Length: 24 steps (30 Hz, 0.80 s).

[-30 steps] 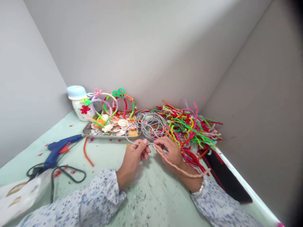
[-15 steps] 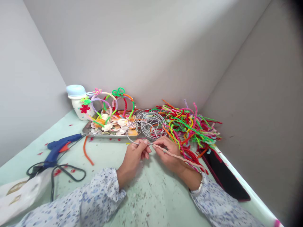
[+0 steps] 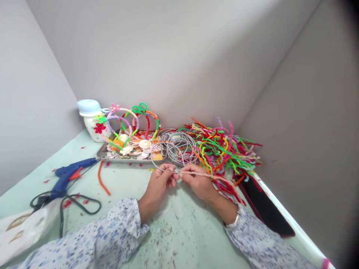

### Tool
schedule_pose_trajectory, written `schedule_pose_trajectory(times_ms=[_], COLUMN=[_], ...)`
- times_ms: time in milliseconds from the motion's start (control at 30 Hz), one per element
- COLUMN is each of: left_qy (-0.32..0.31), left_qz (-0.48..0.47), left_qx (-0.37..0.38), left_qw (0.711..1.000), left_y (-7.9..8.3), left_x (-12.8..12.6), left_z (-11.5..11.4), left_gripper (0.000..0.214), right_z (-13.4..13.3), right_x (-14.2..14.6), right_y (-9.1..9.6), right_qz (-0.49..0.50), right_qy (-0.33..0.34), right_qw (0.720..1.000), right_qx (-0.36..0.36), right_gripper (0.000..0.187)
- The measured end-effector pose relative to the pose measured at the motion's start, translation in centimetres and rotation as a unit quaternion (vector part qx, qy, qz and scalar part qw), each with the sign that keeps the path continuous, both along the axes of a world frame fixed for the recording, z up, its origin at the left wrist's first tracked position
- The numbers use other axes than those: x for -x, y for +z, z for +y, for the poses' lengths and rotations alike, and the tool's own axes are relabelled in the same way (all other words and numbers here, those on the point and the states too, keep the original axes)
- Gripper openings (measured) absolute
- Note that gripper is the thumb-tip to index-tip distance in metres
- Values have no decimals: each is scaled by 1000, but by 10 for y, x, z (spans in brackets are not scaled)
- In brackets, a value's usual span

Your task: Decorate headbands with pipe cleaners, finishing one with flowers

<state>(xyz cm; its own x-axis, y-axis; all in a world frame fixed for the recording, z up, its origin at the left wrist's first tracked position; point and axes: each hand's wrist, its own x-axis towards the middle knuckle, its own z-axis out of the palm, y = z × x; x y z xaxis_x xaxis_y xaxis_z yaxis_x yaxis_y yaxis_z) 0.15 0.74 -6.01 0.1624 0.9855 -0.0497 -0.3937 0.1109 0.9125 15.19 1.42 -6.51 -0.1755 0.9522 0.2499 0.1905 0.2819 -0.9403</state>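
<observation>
My left hand (image 3: 160, 182) is closed in a pinch on the end of a grey wire (image 3: 154, 163), which curves up from my fingers toward a loose coil of the same wire (image 3: 181, 146). Just to the right, my right hand (image 3: 197, 181) pinches a pale pink pipe cleaner (image 3: 202, 174) near its tip, against the wire end. The rest of the pipe cleaner trails over my right hand toward the wrist. Only a small gap separates the fingertips of both hands. How the wire and pipe cleaner meet there is too small to tell.
A metal tray (image 3: 120, 160) of shells stands behind, with colourful pipe-cleaner hoops (image 3: 131, 129) and a white jar (image 3: 91, 125). Pipe cleaners (image 3: 227, 147) heap at right beside a dark flat device (image 3: 266, 207). A blue glue gun (image 3: 66, 175) with its cord lies left.
My right hand has turned slightly, and the pipe cleaner now lies higher and flatter across it. My left hand keeps its pinch on the wire.
</observation>
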Motion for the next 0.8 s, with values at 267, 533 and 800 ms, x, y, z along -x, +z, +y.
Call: schedule_pose_trajectory(times_ms=[267,533,800], left_qy=[15,36,32], left_qz=[3,12,5], left_qx=[-6,-26,-30], left_qw=[1000,999,999], left_y=[1,9,6], left_x=[-1,-2,-2], left_z=[-5,-10,-9], left_gripper=[16,17,15], right_z=[-1,0,-1], right_x=[-1,-2,-1], right_y=[9,5,9], right_qz=[53,56,48], right_qy=[47,58,52], right_qw=[993,995,996], right_qx=[99,66,63], right_gripper=[11,14,12])
